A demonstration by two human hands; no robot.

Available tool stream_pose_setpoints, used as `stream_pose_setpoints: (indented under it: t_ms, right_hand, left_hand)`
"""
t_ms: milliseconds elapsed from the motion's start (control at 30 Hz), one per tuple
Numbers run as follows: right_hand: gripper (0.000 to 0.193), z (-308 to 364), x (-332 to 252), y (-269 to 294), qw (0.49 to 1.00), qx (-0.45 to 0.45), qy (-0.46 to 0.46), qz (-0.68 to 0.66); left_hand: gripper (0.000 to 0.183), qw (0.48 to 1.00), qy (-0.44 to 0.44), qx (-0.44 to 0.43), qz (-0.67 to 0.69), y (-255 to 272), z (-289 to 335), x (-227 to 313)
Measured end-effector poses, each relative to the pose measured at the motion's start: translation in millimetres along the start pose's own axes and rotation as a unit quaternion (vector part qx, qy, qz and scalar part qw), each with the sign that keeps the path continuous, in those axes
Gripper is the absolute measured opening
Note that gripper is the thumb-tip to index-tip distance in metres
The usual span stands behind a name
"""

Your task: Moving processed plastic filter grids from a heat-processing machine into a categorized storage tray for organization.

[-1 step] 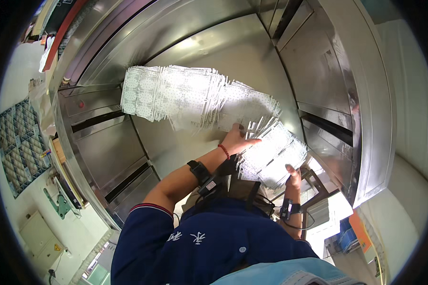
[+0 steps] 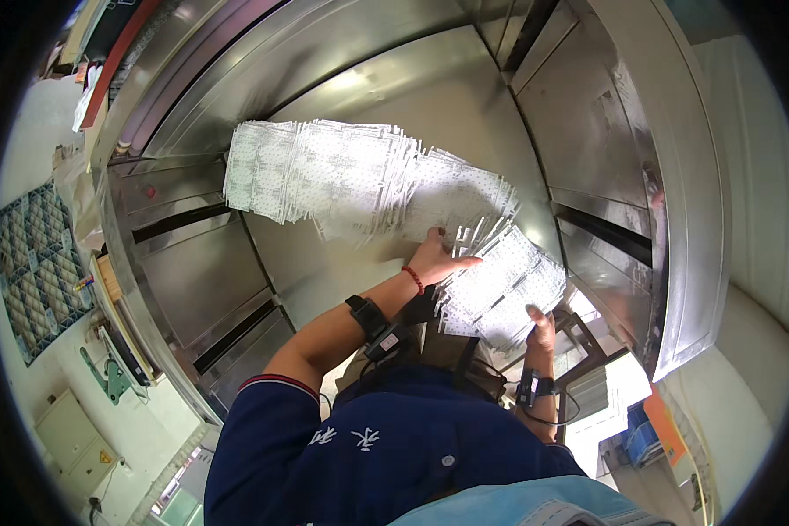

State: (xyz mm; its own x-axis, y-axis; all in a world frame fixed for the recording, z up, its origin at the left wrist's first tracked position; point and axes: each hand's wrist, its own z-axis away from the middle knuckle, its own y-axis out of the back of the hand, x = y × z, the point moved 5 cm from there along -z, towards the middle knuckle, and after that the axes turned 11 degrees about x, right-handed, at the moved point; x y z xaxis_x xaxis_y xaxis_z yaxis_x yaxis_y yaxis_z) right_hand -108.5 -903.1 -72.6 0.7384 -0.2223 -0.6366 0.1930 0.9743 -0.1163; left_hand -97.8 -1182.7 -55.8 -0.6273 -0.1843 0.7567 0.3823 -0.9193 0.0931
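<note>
Close to my body is a loose stack of thin white panels [image 2: 508,279], printed with rows of small dark marks like circuit-board sheets. My left hand [image 2: 435,262] grips its left side, thumb on the top face and the other fingers mostly hidden. On the near right edge, my right hand [image 2: 542,329] holds the same stack with its thumb on top; its fingers are out of sight underneath. Beyond them, a long overlapping row of similar white panels [image 2: 342,171] lies fanned out to the left on the metal surface [image 2: 298,267]. Glare washes out part of the print.
Metal side walls with dark slots [image 2: 605,237] rise left and right of the metal surface. A brown frame [image 2: 583,337] stands by my right forearm, beside a white stack [image 2: 609,390]. A grey grid pad [image 2: 44,272] and a pale cabinet [image 2: 79,443] are at far left.
</note>
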Motion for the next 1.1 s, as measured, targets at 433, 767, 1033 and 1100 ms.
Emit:
stream_pose_setpoints:
  t_ms: [433, 767, 1033, 1100]
  right_hand:
    - [0.061, 97, 37, -101, 0.981, -0.184, 0.046, 0.046]
    - [0.07, 123, 87, -185, 0.9, -0.422, 0.0, 0.108]
    - [0.078, 124, 94, -203, 0.743, -0.454, 0.366, 0.329]
    - [0.078, 128, 95, -204, 0.736, -0.473, 0.362, 0.322]
  left_hand:
    - [0.086, 0.999, -0.01, -0.011, 0.043, 136, 86, -54]
    - [0.107, 0.926, -0.251, 0.16, 0.233, 233, 179, -94]
    - [0.098, 0.918, -0.31, 0.211, 0.126, 262, 174, -119]
    - [0.098, 0.925, -0.307, 0.191, 0.114, 265, 171, -133]
